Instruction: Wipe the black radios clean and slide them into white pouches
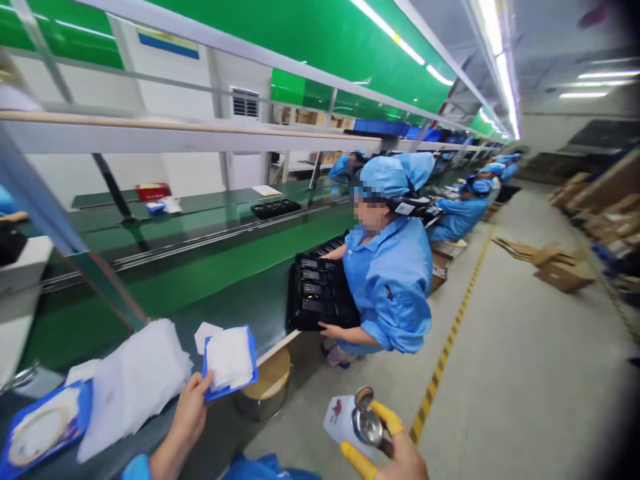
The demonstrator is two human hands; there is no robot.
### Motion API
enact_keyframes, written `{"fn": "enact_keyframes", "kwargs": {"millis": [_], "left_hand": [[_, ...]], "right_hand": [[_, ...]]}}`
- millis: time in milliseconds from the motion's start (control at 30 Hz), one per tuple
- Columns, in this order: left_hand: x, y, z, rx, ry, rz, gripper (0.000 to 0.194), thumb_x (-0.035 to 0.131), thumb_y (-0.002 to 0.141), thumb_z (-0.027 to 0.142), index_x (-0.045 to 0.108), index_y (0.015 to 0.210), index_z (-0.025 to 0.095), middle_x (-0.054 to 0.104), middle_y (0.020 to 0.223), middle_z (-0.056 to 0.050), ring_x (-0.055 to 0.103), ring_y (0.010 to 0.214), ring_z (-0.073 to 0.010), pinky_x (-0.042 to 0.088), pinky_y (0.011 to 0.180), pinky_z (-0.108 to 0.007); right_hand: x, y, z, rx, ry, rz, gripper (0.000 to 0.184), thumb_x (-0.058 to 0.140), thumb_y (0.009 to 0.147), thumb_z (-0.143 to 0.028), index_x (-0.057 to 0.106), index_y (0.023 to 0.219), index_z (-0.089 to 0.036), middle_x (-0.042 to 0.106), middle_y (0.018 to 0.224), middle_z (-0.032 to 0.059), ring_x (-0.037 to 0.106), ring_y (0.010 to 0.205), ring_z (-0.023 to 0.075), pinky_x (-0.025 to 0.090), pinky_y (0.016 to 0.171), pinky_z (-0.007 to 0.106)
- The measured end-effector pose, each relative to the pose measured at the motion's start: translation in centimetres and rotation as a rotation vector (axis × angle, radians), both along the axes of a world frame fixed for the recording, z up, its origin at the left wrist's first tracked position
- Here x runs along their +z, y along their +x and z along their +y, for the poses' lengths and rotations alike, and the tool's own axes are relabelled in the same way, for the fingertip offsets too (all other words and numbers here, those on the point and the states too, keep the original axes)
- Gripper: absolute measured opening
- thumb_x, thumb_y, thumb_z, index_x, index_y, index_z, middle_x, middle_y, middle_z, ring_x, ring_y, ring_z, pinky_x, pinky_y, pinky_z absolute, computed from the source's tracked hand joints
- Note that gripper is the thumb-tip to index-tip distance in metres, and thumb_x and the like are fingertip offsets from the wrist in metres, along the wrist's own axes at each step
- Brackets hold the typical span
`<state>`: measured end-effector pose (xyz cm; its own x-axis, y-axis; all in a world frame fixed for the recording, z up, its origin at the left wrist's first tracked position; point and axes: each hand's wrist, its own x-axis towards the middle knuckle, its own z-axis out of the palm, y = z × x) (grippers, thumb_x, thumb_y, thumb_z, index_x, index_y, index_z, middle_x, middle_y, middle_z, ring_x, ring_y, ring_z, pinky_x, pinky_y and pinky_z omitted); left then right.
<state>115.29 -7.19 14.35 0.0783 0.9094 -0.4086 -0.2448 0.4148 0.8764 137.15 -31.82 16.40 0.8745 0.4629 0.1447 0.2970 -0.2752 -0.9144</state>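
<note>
My left hand (186, 417) grips the edge of a blue-framed pack of white wipes (230, 360), low in the view above the green bench. A loose white sheaf of wipes (133, 387) lies just left of it. My right hand (400, 457), with yellow finger cots (386, 418) on two fingers, holds a small round polished metal object (367, 421). A white card with a red mark (340, 420) sits against that object, and its lower part is hidden behind my fingers.
A blue-packed round item (40, 433) lies at lower left. A co-worker (387, 280) in a blue smock holds a black compartment tray (317, 293) beside the green conveyor (200, 247). A wooden stool (265, 383) stands below the bench. Several workers, cardboard pieces and yellow floor tape lie beyond.
</note>
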Motion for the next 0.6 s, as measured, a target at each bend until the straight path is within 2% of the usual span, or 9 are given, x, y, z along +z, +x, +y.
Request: {"fn": "enact_keyframes", "kwargs": {"millis": [133, 200, 367, 500, 600], "left_hand": [[-2.0, 6.2, 7.2, 0.018, 0.012, -0.007, 0.040, 0.069, 0.079, 0.031, 0.040, 0.055, 0.016, 0.040, 0.053, 0.008, 0.039, 0.048, -0.0070, 0.037, 0.048, -0.020], [-3.3, 9.2, 9.8, 0.044, 0.006, -0.001, 0.034, 0.060, 0.087, 0.027, 0.044, 0.060, 0.015, 0.042, 0.056, 0.007, 0.042, 0.048, -0.0069, 0.039, 0.049, -0.020], [-5.9, 14.9, 13.8, 0.139, -0.016, 0.031, 0.032, 0.058, 0.089, 0.029, 0.046, 0.063, 0.014, 0.043, 0.057, 0.007, 0.043, 0.048, -0.0066, 0.039, 0.047, -0.020], [-6.8, 17.7, 15.4, 0.223, -0.031, 0.092, 0.035, 0.059, 0.088, 0.029, 0.043, 0.060, 0.015, 0.039, 0.054, 0.008, 0.039, 0.045, -0.0061, 0.034, 0.044, -0.019], [-7.6, 19.2, 16.4, 0.252, -0.027, 0.148, 0.038, 0.058, 0.089, 0.030, 0.041, 0.058, 0.016, 0.038, 0.054, 0.008, 0.038, 0.045, -0.0062, 0.033, 0.044, -0.019]], "right_hand": [[-0.2, 3.5, 4.8, 0.047, 0.050, 0.032, 0.051, 0.068, 0.056, -0.036, 0.057, 0.103, -0.017, 0.066, 0.097, 0.0087, 0.067, 0.078, 0.0226, 0.055, 0.071, 0.031], [-0.4, 5.5, 7.2, 0.107, 0.069, 0.045, 0.049, 0.068, 0.055, -0.031, 0.058, 0.101, -0.018, 0.066, 0.095, 0.0081, 0.066, 0.079, 0.0229, 0.055, 0.071, 0.032], [-0.9, 11.2, 13.0, 0.339, 0.070, 0.147, 0.053, 0.066, 0.051, -0.019, 0.058, 0.103, -0.021, 0.066, 0.098, 0.0054, 0.066, 0.082, 0.0221, 0.055, 0.074, 0.032], [-0.7, 15.6, 17.3, 0.524, 0.049, 0.221, 0.058, 0.065, 0.046, -0.014, 0.058, 0.103, -0.023, 0.065, 0.097, 0.0026, 0.065, 0.084, 0.0218, 0.054, 0.073, 0.031], [-0.6, 18.1, 20.1, 0.610, 0.012, 0.229, 0.058, 0.068, 0.044, -0.011, 0.061, 0.100, -0.024, 0.065, 0.095, 0.0017, 0.063, 0.086, 0.0218, 0.053, 0.077, 0.031]]}}
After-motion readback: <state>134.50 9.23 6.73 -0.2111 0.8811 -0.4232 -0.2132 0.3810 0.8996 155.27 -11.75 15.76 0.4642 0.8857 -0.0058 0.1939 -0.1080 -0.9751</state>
